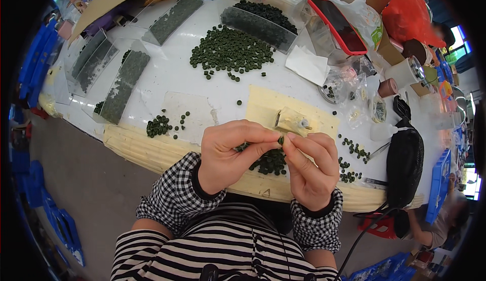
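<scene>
Between the fingertips of both hands is a small dark green round piece. My left hand pinches it from the left, with thumb and forefinger closed. From the other side my right hand meets it, also closed in a pinch. Under the hands lies a pile of similar green pieces, partly hidden by the fingers. Just beyond stands a small block wrapped in yellowish tape, with a short peg on it, resting on a yellow sheet.
A large heap of green pieces lies farther back, before a clear bin. Clear boxes stand at left. Smaller heaps sit near the padded edge. A red-cased phone, plastic bags and a black pouch occupy the right.
</scene>
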{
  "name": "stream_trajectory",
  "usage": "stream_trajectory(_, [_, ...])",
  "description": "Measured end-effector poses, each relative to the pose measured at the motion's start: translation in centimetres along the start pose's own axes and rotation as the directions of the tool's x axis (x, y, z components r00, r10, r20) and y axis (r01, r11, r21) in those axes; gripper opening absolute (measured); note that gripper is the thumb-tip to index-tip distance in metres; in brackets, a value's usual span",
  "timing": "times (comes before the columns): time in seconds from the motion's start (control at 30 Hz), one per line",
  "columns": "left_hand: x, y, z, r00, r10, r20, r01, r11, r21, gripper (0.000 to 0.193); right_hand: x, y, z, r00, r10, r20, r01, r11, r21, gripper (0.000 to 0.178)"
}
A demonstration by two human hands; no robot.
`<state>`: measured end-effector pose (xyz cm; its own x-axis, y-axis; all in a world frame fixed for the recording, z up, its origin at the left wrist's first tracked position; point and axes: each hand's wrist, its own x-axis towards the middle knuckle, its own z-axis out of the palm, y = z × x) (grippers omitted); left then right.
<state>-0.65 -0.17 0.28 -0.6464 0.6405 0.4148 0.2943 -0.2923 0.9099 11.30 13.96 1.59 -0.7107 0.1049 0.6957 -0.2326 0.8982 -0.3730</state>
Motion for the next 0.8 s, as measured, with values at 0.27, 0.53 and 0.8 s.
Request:
stream_trajectory(0.27, [0.1, 0.1, 0.0, 0.999, 0.034, -0.003, -0.033, 0.999, 0.027, 0.017, 0.0, 0.0, 0.2, 1.0, 0.001, -0.026, 0.0, 1.0, 0.012, 0.041])
stream_trajectory(0.53, [1.8, 0.3, -1.0, 1.0, 0.029, -0.003, -0.025, 0.921, 0.389, 0.013, -0.2, 0.0, 0.4, 0.991, 0.087, -0.106, -0.098, 0.989, -0.107, 0.04])
stream_trajectory(0.8, [3.4, -1.7, -4.3, 1.0, 0.013, -0.013, 0.001, 0.664, 0.747, 0.013, -0.3, -0.3, 0.5, 0.981, 0.156, -0.112, -0.165, 0.983, -0.075, 0.034])
